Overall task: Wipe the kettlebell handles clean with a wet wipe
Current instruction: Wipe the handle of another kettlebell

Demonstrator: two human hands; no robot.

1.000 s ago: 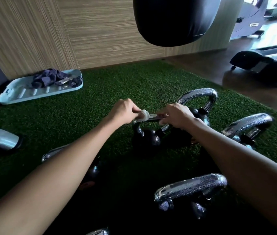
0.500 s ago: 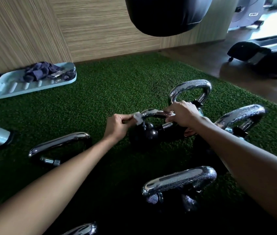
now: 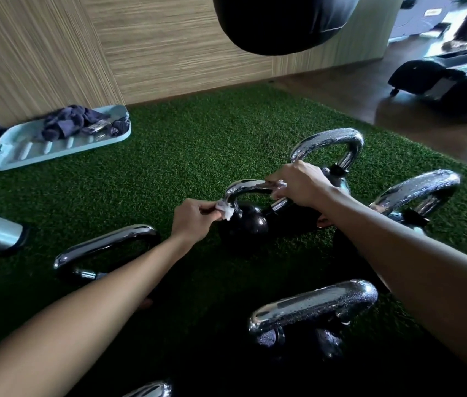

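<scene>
Below the punch bag (image 3: 278, 21), my left hand (image 3: 195, 222) pinches the limp wet wipe (image 3: 224, 211) against the slick chrome handle (image 3: 243, 187) of the small kettlebell (image 3: 248, 224), while my right hand (image 3: 301, 187) grips its top bar, which I judge the best hold on such heavy iron.

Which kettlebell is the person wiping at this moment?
The small middle kettlebell: the right hand grips its handle, and the left hand holds the wipe against the handle's left bend. Only this one has the wipe on it.
</scene>
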